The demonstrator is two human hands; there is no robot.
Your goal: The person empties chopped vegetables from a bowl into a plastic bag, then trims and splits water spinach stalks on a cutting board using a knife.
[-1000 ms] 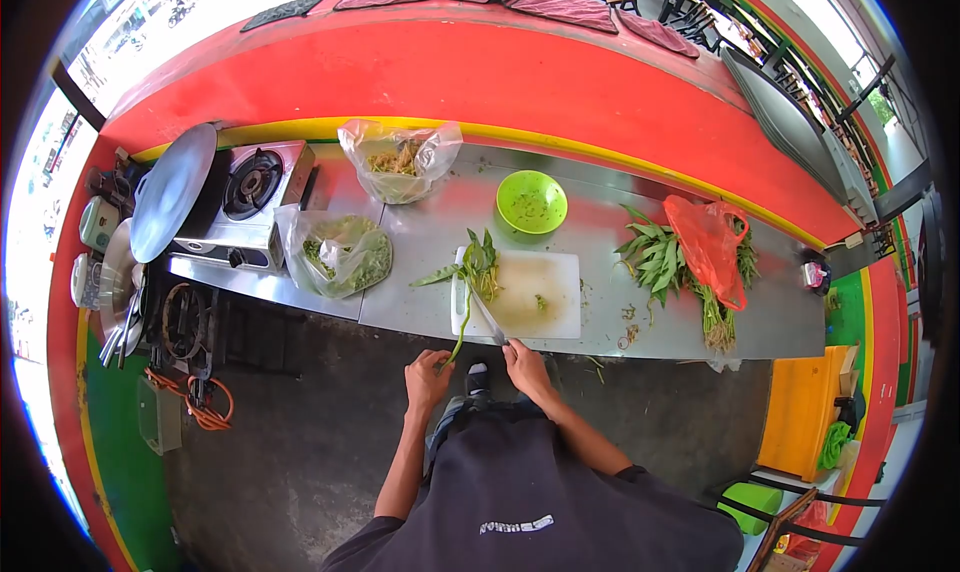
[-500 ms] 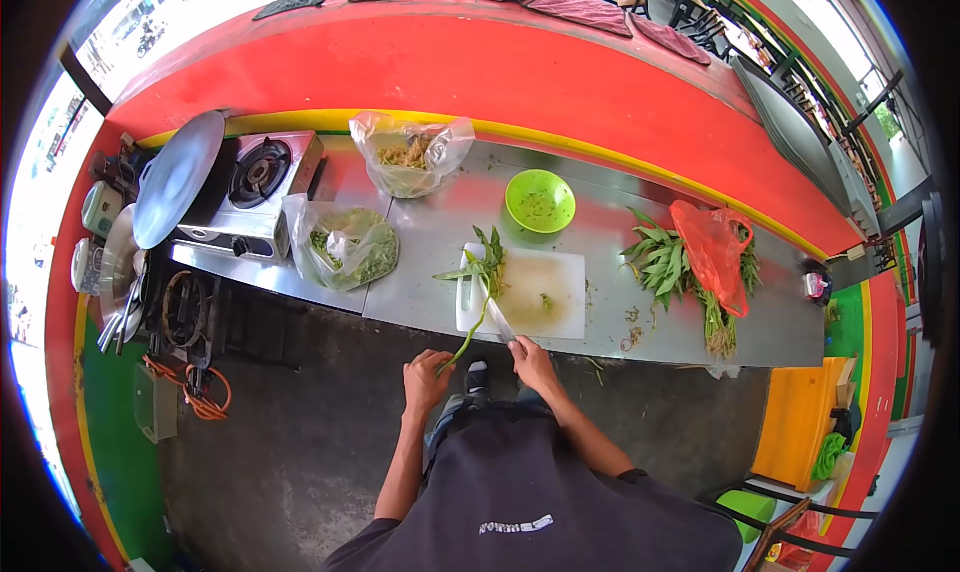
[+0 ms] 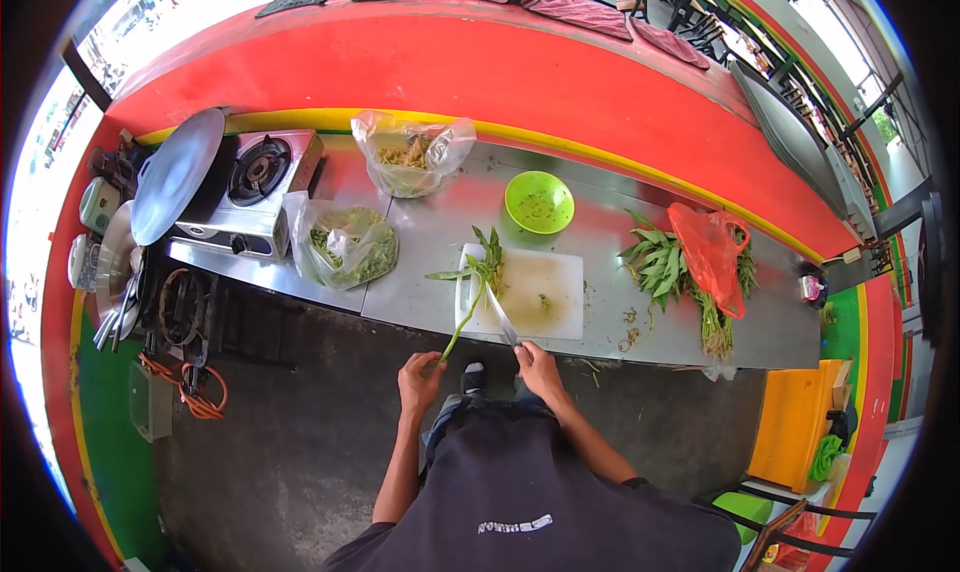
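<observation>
My left hand is closed on the lower end of a long green stem of leafy greens. The leafy top rests over the left side of a white cutting board. In my right hand is a knife, its blade pointing up and left across the board's front edge, with the tip close to the stem. Whether the blade touches the stem I cannot tell. A small green scrap lies on the wet board. Behind it stands a bright green bowl with bits of greens inside.
Left of the board are two plastic bags, one of chopped greens, one of brownish food. A gas stove and large metal lid stand further left. Right lies a bundle of greens under a red bag.
My left hand has shifted slightly left and the stem has swung a little with it. My right hand and the knife have moved slightly right and down.
</observation>
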